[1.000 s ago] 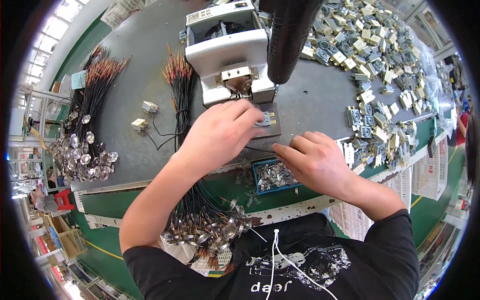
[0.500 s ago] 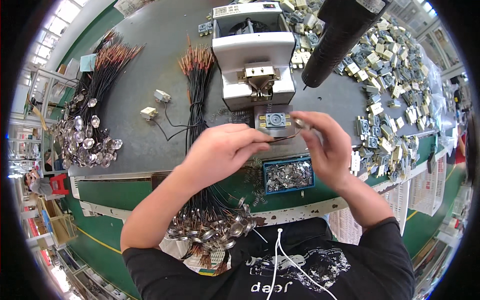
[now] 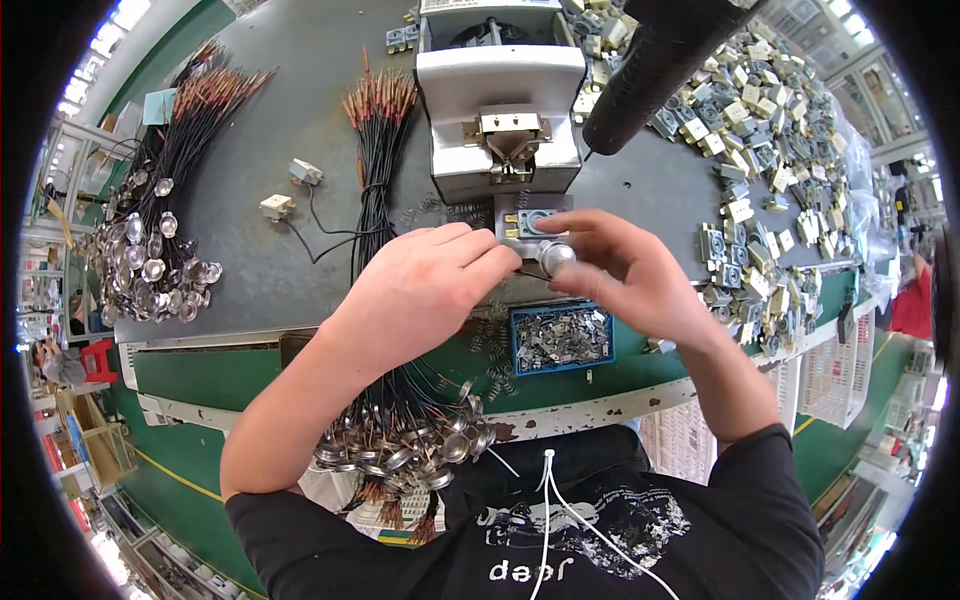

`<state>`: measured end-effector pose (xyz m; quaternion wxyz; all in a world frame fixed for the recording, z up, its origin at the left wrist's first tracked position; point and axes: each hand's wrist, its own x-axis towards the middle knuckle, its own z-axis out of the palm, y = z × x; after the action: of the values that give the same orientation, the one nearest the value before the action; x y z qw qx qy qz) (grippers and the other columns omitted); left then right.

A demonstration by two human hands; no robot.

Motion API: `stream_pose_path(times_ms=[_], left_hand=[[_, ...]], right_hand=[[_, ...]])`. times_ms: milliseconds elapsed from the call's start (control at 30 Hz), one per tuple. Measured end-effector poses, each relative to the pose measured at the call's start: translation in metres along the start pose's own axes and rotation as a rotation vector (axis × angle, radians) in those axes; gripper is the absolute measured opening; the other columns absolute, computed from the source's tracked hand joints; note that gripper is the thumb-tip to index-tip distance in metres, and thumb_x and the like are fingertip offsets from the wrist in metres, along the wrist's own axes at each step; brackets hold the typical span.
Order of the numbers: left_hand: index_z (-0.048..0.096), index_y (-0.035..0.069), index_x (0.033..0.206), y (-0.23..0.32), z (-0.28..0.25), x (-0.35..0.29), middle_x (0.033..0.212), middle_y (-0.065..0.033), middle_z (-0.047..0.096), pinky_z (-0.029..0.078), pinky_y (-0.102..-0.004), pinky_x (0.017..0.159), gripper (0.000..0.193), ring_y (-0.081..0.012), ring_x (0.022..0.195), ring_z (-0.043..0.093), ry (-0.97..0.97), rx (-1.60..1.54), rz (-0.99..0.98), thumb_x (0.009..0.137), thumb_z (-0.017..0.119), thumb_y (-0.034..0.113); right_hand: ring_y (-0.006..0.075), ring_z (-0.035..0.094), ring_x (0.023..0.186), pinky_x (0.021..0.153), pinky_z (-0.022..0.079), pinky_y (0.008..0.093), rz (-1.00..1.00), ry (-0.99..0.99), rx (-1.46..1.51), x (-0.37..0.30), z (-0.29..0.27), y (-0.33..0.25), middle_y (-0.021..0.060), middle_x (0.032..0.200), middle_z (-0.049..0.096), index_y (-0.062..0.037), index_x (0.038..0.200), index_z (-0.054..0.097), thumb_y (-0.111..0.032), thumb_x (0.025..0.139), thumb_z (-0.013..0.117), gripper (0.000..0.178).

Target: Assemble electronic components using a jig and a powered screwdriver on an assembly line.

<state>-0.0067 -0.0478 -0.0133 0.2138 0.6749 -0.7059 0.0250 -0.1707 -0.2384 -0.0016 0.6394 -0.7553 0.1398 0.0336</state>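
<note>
My left hand (image 3: 430, 280) is closed, its thumb and forefinger pinching a thin dark wire (image 3: 532, 275). At the wire's end is a round silver metal cap (image 3: 556, 258), and my right hand (image 3: 635, 280) has its thumb and fingertips around it. Just beyond the cap, a small grey switch block (image 3: 538, 222) with brass terminals sits on a metal plate (image 3: 504, 212) in front of the white press-like machine (image 3: 502, 75). The fingers of my right hand cover part of the block's right side.
A blue tray (image 3: 515, 345) of small metal pieces lies near the table edge. Bundles of black wires (image 3: 375, 150) with silver caps stand left, beside two loose connectors (image 3: 277, 207). Many switch blocks (image 3: 750, 110) are heaped right. A black cylinder (image 3: 640, 95) slants overhead.
The round cap has come left and slightly down, turning its broad silver face into sight. My right hand has moved left with it, and the whole scene has shifted slightly left.
</note>
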Motion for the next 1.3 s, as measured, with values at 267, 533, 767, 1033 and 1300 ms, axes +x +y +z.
stream_pose_path(times_ms=[267,533,767,1033,1300], left_hand=[[0.058,0.010,0.088,0.001,0.003,0.002,0.077,-0.0016,0.059,0.052,-0.0351,0.070,0.024,-0.0206,0.078,0.063,-0.048,-0.026,-0.018,0.090,0.072,0.028],[0.068,0.020,0.122,0.011,-0.004,-0.005,0.074,-0.0001,0.056,0.046,-0.0350,0.070,0.032,-0.0191,0.074,0.062,-0.343,-0.005,0.042,0.091,0.071,0.029],[0.067,0.022,0.129,0.015,0.004,-0.008,0.075,0.0003,0.056,0.047,-0.0359,0.071,0.037,-0.0192,0.076,0.063,-0.340,-0.013,0.047,0.093,0.068,0.028],[0.066,0.015,0.128,0.017,0.006,-0.008,0.082,-0.0020,0.061,0.050,-0.0363,0.076,0.037,-0.0209,0.083,0.066,-0.357,-0.062,0.035,0.093,0.068,0.026],[0.066,0.013,0.127,0.020,0.008,-0.006,0.088,-0.0028,0.064,0.051,-0.0364,0.078,0.036,-0.0209,0.087,0.067,-0.372,-0.059,0.032,0.093,0.068,0.024]], right_hand=[[0.0123,0.065,0.091,0.084,0.053,0.0313,-0.106,-0.137,-0.181,0.004,0.001,0.008,0.0093,0.105,0.074,-0.0020,0.128,0.068,-0.006,0.095,0.072,0.034],[0.0283,0.071,0.094,0.084,0.056,0.0384,-0.365,0.224,-0.599,0.023,-0.017,0.008,0.0110,0.106,0.075,-0.0058,0.121,0.071,-0.005,0.093,0.069,0.028],[0.0292,0.067,0.093,0.078,0.055,0.0428,-0.382,0.181,-1.211,0.046,0.004,0.014,0.0079,0.095,0.065,-0.0131,0.117,0.075,-0.002,0.077,0.064,0.043],[0.0304,0.070,0.085,0.075,0.055,0.0430,-0.442,0.316,-0.987,0.034,-0.019,0.023,0.0115,0.092,0.070,-0.0058,0.106,0.073,-0.007,0.087,0.070,0.020],[0.0310,0.067,0.087,0.077,0.054,0.0402,-0.619,0.342,-0.768,0.040,-0.012,0.032,0.0107,0.096,0.072,-0.0059,0.112,0.073,-0.008,0.091,0.073,0.021]])
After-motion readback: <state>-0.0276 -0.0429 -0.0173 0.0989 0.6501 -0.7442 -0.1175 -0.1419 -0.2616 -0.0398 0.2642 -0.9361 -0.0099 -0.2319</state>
